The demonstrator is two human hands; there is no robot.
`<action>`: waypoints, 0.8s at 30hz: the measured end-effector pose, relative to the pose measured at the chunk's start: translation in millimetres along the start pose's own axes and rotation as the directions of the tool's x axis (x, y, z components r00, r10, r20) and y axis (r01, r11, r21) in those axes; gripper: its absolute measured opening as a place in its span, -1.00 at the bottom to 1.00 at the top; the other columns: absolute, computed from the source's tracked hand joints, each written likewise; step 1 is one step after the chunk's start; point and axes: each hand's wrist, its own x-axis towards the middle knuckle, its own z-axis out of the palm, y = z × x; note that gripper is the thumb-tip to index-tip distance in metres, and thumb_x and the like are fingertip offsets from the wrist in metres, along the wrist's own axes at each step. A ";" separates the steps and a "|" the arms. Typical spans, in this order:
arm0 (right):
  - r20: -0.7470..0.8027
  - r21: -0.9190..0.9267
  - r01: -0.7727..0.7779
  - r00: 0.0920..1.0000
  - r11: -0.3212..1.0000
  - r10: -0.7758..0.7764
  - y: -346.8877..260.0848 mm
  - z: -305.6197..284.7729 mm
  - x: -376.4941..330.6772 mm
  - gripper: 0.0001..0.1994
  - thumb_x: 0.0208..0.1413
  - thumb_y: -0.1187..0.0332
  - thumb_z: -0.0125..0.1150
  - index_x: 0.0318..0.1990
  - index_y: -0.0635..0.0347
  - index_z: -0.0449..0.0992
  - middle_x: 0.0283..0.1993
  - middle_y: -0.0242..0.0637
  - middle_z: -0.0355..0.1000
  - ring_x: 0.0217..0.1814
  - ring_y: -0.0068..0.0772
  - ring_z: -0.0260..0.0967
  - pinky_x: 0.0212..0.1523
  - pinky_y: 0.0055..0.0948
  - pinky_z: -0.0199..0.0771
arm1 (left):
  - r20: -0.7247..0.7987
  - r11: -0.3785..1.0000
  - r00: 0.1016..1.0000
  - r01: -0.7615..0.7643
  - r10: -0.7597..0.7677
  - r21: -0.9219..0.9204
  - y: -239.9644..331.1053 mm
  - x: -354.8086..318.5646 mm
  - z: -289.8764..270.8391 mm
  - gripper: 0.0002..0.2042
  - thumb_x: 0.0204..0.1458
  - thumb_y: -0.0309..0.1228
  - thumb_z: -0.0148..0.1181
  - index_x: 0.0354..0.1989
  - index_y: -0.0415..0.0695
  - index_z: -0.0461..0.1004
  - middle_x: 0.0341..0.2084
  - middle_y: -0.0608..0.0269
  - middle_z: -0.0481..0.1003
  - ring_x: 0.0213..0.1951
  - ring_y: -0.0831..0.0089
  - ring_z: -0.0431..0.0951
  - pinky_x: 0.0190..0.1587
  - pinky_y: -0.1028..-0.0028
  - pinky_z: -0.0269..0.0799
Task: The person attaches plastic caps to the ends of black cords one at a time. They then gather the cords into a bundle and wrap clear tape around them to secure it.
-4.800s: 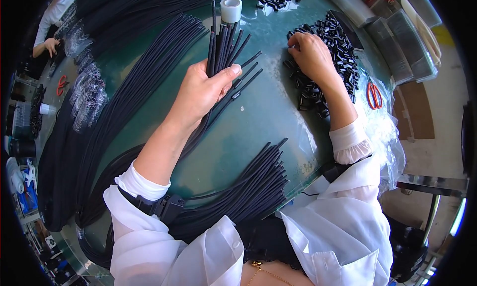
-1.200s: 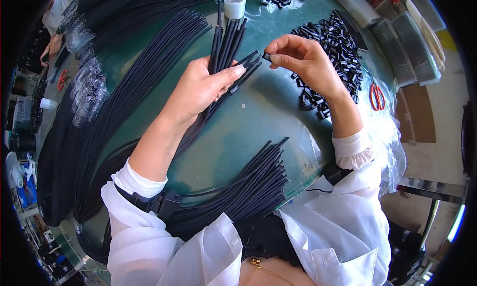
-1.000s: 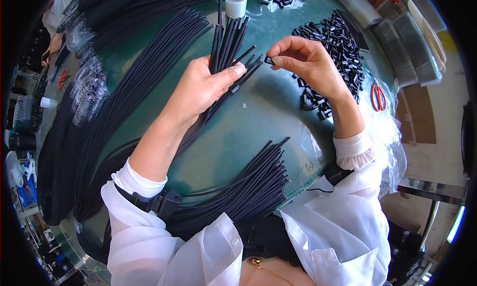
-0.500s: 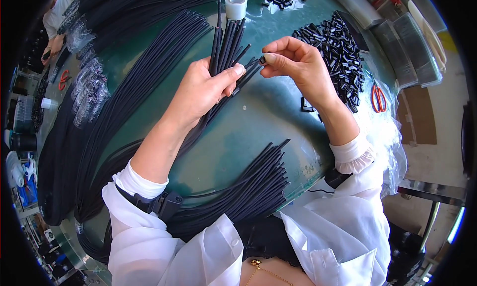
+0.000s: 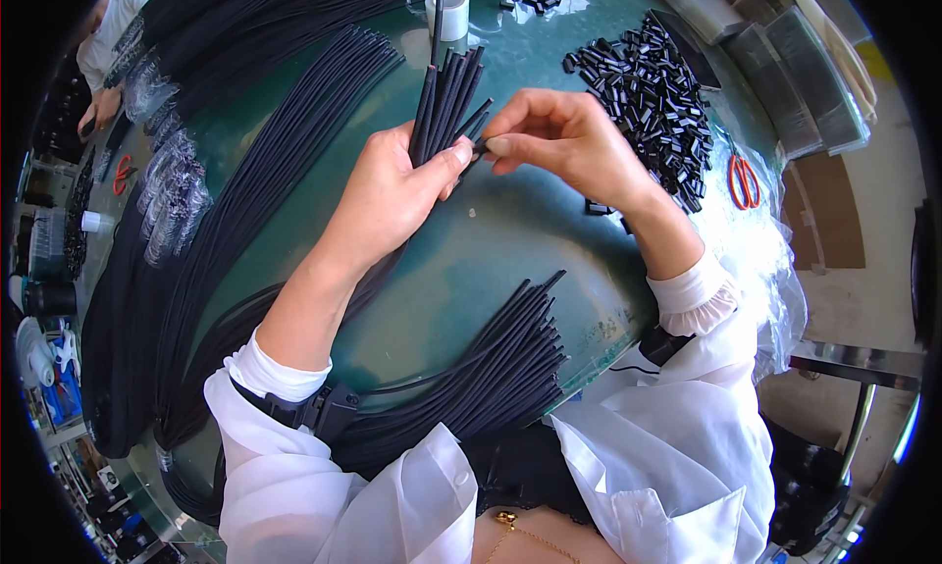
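My left hand (image 5: 397, 177) is wrapped round a bunch of black cords (image 5: 448, 98), whose ends stick up above the fist. Just to its right, my right hand (image 5: 564, 142) pinches a small black piece (image 5: 481, 146) between thumb and forefinger, at the cord ends by my left thumb. The fingers partly cover that piece, and I cannot tell whether it sits on a cord. A heap of short black tube pieces (image 5: 653, 103) lies beyond my right hand. Another bundle of black cords (image 5: 491, 358) stretches across the near side of the table, ends pointing right.
The green table (image 5: 461, 260) also bears a long cord bundle (image 5: 294, 132) at left and a white tape roll (image 5: 448, 17) at the back. Red-handled scissors (image 5: 743, 179) lie right on clear plastic, near plastic bins (image 5: 800, 83). Far left, another person's hand (image 5: 101, 110) shows.
My right hand has moved left with the small black piece, bringing it up to the cords by my left thumb. The left hand keeps its hold on the bunch.
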 end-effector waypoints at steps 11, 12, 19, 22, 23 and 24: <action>0.111 0.223 -0.169 0.983 0.960 0.147 -3.2 7.3 -2.0 -0.86 0.11 0.40 0.16 -0.35 0.34 0.45 -0.43 -0.29 0.48 -0.38 -0.57 0.46 -0.33 -0.61 0.49 | 0.118 0.997 0.990 0.081 -0.079 -0.016 4.9 0.1 -13.6 -0.82 0.05 -0.35 0.17 -0.40 -0.23 0.44 -0.67 0.41 0.38 -0.63 0.71 0.30 -0.60 0.61 0.18; 0.099 0.120 -0.147 0.986 0.982 0.135 -3.7 2.2 -1.7 -0.85 0.12 0.39 0.16 -0.36 0.33 0.46 -0.44 -0.30 0.49 -0.38 -0.59 0.46 -0.34 -0.62 0.48 | 0.098 0.994 0.995 0.019 -0.030 0.110 3.7 0.4 -16.5 -0.82 0.05 -0.34 0.17 -0.40 -0.24 0.44 -0.66 0.40 0.39 -0.63 0.71 0.30 -0.59 0.62 0.19; -0.194 -0.919 -0.127 0.970 0.374 -0.147 1.9 -54.9 -6.8 -0.85 0.00 0.29 0.24 -0.37 0.18 0.51 -0.41 -0.30 0.48 -0.37 -0.30 0.44 -0.31 -0.43 0.42 | -0.080 0.905 0.986 -0.103 0.148 0.412 -1.3 5.0 -23.2 -0.80 0.06 -0.32 0.16 -0.37 -0.23 0.45 -0.66 0.37 0.43 -0.66 0.71 0.31 -0.61 0.64 0.22; -0.160 -0.976 -0.129 0.971 0.174 -0.180 18.7 -64.6 -6.6 -0.83 -0.02 0.28 0.24 -0.35 0.17 0.52 -0.40 -0.27 0.46 -0.35 -0.18 0.42 -0.29 -0.36 0.41 | -0.053 0.998 0.998 -0.030 0.033 0.056 0.1 4.3 -11.0 -0.82 0.05 -0.33 0.16 -0.37 -0.22 0.44 -0.69 0.41 0.38 -0.68 0.73 0.27 -0.64 0.65 0.18; -0.142 -0.989 -0.131 0.971 0.070 -0.195 22.2 -65.1 -6.9 -0.83 -0.03 0.27 0.24 -0.34 0.16 0.52 -0.40 -0.26 0.45 -0.34 -0.13 0.41 -0.28 -0.32 0.41 | -0.054 0.998 0.998 -0.032 0.035 0.054 0.8 3.8 -9.0 -0.82 0.05 -0.33 0.16 -0.37 -0.22 0.44 -0.69 0.41 0.38 -0.68 0.73 0.27 -0.64 0.65 0.18; -0.136 -0.990 -0.124 0.971 0.069 -0.197 24.7 -63.6 -5.5 -0.83 -0.03 0.27 0.24 -0.34 0.16 0.52 -0.40 -0.26 0.45 -0.34 -0.13 0.41 -0.28 -0.32 0.41 | -0.054 1.000 0.998 -0.009 0.010 0.024 0.5 3.2 -8.0 -0.82 0.05 -0.33 0.17 -0.37 -0.21 0.44 -0.70 0.42 0.37 -0.68 0.74 0.26 -0.65 0.65 0.16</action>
